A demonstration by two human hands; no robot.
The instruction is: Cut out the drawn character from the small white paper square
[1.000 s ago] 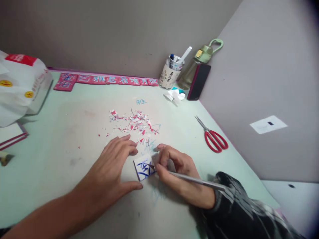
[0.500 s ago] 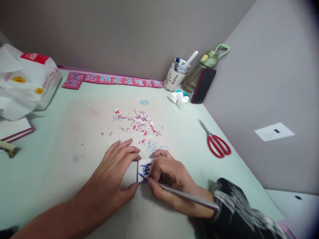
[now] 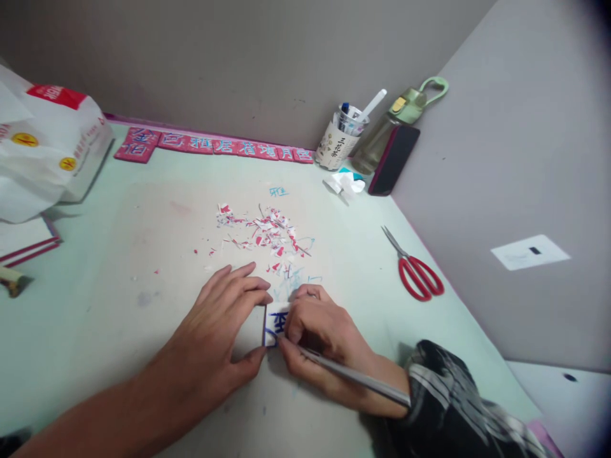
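A small white square piece (image 3: 275,321) with a blue drawn character lies on the pale green table (image 3: 119,267). My left hand (image 3: 224,327) rests flat beside it, fingers and thumb pressing at its left edge. My right hand (image 3: 319,340) grips a thin grey metal tool (image 3: 356,376), its tip down at the piece's lower left corner; the hand covers the piece's right half.
A scatter of red and white paper scraps (image 3: 260,232) lies just beyond the hands. Red scissors (image 3: 416,273) lie to the right. A row of red tiles (image 3: 214,145), pen cup (image 3: 341,141), green bottle (image 3: 396,121) and phone (image 3: 394,166) line the back. A white plastic bag (image 3: 42,152) sits at left.
My right hand has slid left over the piece, carrying the tool tip from its right side to its lower left corner. My left hand has stayed put.
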